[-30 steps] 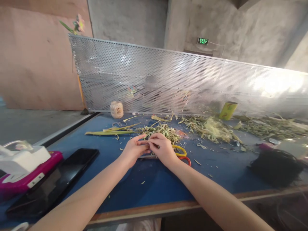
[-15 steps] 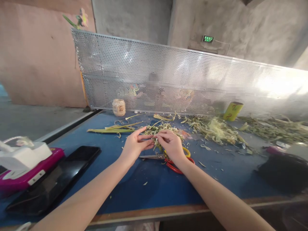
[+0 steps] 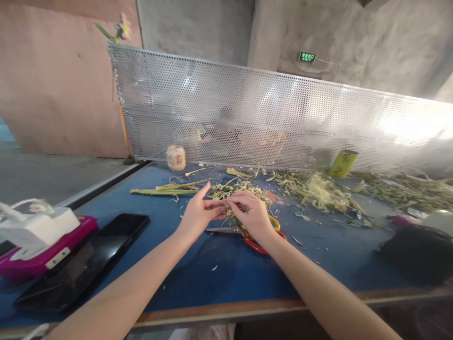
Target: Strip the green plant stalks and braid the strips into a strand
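My left hand (image 3: 200,211) is over the blue table, its thumb raised apart and its fingers stretched toward my right hand (image 3: 252,213). The right hand's thumb and forefinger are pinched together, meeting the left fingertips; whatever lies between them is too small to make out. Behind and below both hands is a heap of pale green plant scraps (image 3: 244,187). Scissors (image 3: 226,230) with red and yellow handles lie on the table under my right hand, blades pointing left, the handles partly covered by that hand.
Long green strips (image 3: 163,191) and a roll of cream twine (image 3: 176,157) lie farther back on the left. A black phone (image 3: 83,264) rests beside a magenta power strip (image 3: 38,264). More dry plant strips (image 3: 318,191) and a yellow-green can (image 3: 343,164) are at right, before a perforated metal screen (image 3: 212,99).
The left thumb has lifted slightly higher, away from the fingers. Both hands stay in nearly the same place, and the view has shifted slightly.
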### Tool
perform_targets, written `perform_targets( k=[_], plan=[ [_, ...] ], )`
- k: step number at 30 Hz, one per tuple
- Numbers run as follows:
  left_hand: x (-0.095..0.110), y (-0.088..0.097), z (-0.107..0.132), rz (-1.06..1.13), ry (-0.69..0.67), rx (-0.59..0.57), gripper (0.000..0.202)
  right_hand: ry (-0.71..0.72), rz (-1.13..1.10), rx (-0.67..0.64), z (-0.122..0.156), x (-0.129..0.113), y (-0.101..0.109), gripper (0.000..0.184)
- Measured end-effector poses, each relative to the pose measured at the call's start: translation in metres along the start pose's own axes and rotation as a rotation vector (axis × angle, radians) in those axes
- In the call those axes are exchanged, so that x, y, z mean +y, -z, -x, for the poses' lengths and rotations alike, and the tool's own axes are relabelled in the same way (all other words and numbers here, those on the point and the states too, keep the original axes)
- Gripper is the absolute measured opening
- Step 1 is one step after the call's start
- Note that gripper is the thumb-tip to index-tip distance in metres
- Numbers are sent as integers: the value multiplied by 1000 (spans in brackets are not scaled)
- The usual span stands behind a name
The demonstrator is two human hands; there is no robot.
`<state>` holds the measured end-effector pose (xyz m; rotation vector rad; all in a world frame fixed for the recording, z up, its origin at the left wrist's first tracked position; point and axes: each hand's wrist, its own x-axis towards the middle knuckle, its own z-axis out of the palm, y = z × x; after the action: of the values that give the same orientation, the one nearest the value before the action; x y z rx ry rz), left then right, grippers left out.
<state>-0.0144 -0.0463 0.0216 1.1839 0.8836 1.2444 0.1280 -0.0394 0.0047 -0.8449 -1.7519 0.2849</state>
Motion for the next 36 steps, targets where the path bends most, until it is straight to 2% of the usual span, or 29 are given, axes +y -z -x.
perform_targets(
  k=[10,13,16,20,26,31,36],
  plan=[
    [2,1,0,118,68,34,83,-35,-26,-16,-3,-5,6,18],
    [3,1,0,116,68,43,82,-79,17,-77,-4,-4,8,21],
    [3,0,0,89,55,50,85,-109,104,-157,-4,-2,9,18],
    [1,0,0,53,42,59,87,-125,134,-165,-2,1,7,14],
    [4,-3,2,16,44,61,85,-69,131,-169,-2,2,7,16],
    [5,-5,2,18,46,69,78,34,309,-171,-1,-5,10,21],
    [3,-3,0,73,58,96,70,71,411,-104,-2,-5,12,20]
  ],
)
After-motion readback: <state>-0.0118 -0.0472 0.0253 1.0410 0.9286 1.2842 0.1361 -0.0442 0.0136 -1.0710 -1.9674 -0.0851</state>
